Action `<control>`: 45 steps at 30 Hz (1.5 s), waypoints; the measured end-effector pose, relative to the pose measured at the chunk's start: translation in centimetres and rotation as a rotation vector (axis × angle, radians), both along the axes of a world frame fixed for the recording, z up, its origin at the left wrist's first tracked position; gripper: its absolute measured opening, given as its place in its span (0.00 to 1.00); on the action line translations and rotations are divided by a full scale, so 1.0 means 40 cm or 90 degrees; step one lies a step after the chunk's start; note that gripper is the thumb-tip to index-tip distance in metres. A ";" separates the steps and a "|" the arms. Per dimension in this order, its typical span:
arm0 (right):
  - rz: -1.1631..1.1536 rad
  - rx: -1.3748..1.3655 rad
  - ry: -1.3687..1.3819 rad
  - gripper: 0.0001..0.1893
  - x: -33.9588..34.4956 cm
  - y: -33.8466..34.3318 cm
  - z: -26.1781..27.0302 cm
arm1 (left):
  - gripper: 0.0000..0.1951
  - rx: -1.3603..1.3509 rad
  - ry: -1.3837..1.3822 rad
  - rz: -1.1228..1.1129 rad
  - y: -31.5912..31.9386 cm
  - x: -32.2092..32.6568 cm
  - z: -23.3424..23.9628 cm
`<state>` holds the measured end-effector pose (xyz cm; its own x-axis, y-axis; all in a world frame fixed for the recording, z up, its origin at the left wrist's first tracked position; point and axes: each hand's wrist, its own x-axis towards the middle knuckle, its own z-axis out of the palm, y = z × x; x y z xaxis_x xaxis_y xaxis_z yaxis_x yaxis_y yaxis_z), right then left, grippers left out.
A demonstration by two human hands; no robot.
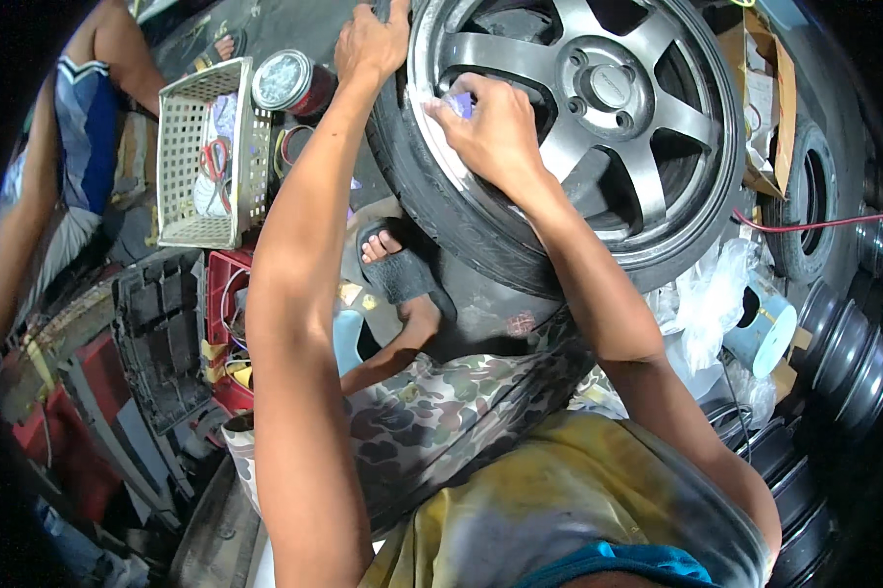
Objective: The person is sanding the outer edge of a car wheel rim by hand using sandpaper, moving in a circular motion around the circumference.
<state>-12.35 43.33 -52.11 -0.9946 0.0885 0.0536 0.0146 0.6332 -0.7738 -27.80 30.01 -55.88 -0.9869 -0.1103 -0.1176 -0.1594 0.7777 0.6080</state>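
Note:
A grey multi-spoke alloy wheel [609, 87] with a black rubber tyre [441, 213] fitted round it stands tilted before me at the top. My left hand [374, 42] rests on the tyre's upper left edge, fingers towards the top of the picture. At the left part of the rim, my right hand [494, 125] pinches a small purple-and-white piece [459, 104], perhaps cloth or abrasive paper, against the pale metal lip [441, 151]. Its fingertips are partly hidden behind the hand.
Left of my arm stand a cream plastic basket [163, 162] with red-handled scissors [213, 160] and an open tin [283, 81]. Another person's leg [122, 51] is beyond. Right are a cardboard box [783, 110], a loose tyre [812, 198], plastic bags [706, 309] and stacked wheel rims [845, 353].

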 end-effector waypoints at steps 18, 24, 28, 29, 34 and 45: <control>0.152 0.029 -0.079 0.11 0.170 0.159 0.146 | 0.46 -0.035 0.009 -0.010 -0.060 -0.003 -0.031; -0.083 -0.144 -0.150 0.12 0.178 0.266 0.108 | 0.45 -0.041 0.003 -0.024 -0.033 -0.006 -0.016; -0.100 -0.138 -0.128 0.20 0.192 0.272 0.098 | 0.45 -0.031 0.005 -0.023 -0.028 -0.007 -0.009; -0.065 -0.103 -0.064 0.21 0.199 0.275 0.097 | 0.45 -0.026 0.040 -0.015 -0.032 -0.013 -0.018; -0.115 -0.224 -0.150 0.16 0.253 0.266 0.097 | 0.47 0.014 -0.013 -0.064 -0.076 -0.018 0.004; -0.201 -0.315 -0.004 0.19 0.339 0.297 0.023 | 0.38 -0.126 0.095 -0.145 -0.006 0.471 0.060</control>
